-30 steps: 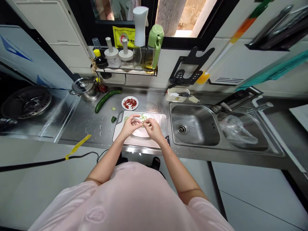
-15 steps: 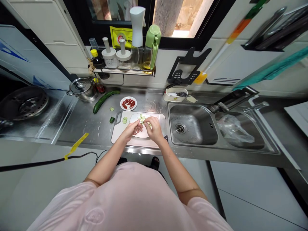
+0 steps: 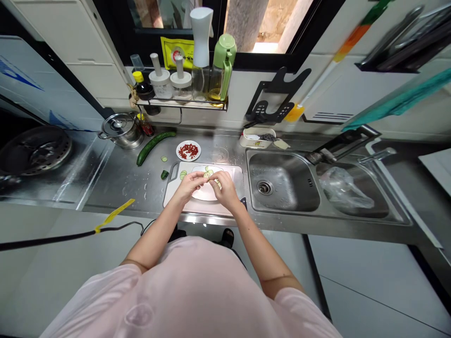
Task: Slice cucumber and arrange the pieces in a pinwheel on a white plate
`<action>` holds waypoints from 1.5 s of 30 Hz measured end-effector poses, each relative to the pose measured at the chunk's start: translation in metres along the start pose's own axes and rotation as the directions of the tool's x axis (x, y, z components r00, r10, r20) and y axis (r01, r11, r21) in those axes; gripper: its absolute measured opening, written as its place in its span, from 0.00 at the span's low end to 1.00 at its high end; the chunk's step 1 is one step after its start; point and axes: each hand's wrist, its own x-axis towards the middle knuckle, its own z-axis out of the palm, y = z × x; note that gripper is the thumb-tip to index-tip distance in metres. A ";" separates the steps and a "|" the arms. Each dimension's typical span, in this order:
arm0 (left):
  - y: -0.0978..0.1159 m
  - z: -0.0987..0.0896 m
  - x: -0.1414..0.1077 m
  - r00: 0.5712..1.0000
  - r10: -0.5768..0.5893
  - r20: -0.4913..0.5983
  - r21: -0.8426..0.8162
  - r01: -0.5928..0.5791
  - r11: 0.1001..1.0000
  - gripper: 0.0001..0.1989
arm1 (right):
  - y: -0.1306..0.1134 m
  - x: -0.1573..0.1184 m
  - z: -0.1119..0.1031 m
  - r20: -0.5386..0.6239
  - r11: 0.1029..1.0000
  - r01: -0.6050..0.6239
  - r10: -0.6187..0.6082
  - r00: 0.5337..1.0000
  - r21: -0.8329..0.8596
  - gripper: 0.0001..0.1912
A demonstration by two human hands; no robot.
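Above the cutting board [image 3: 176,199]: left hand [image 3: 190,185] and right hand [image 3: 224,189] half-curled, fingertips nearly meeting; cannot tell whether they grip anything.
Under the fingers: cucumber slices [image 3: 208,174] on a round plate [image 3: 207,198].
Behind the board: whole cucumber [image 3: 153,147], small plate [image 3: 178,151] of chopped red chili [image 3: 188,151].

Cucumber slices [image 3: 208,174] on plate [image 3: 207,197] partly masked by left hand [image 3: 190,184] and right hand [image 3: 224,189]; grip on slices not resolved. Knife rack [image 3: 389,63] blurred, cut off by upper right edge. Dark contents [image 3: 268,137] of sink-side tray [image 3: 251,142] too small to identify.
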 end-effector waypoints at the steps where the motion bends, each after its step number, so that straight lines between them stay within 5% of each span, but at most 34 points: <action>1: 0.000 -0.001 0.000 1.000 0.014 -0.005 0.008 -0.014 1.000 0.20 | 0.000 0.000 0.000 0.000 1.000 0.001 -0.001 1.000 0.003 0.07; 11: 0.003 -0.007 0.001 0.988 0.153 0.027 0.065 -0.155 0.986 0.21 | -0.003 0.001 -0.001 0.000 1.000 -0.002 0.002 1.000 0.021 0.07; 27: -0.004 -0.009 0.011 0.984 0.175 0.044 0.150 -0.179 0.972 0.21 | 0.003 0.002 -0.005 0.106 0.990 -0.132 0.127 0.986 0.041 0.08; 35: -0.015 -0.014 0.018 0.991 0.106 0.079 0.164 -0.118 0.979 0.21 | 0.020 -0.004 0.003 0.181 0.958 -0.263 0.240 0.954 0.113 0.08; 45: -0.057 -0.030 0.036 0.995 -0.058 0.079 0.260 0.036 0.965 0.21 | 0.060 -0.026 0.028 0.303 0.902 -0.431 0.402 0.864 0.033 0.07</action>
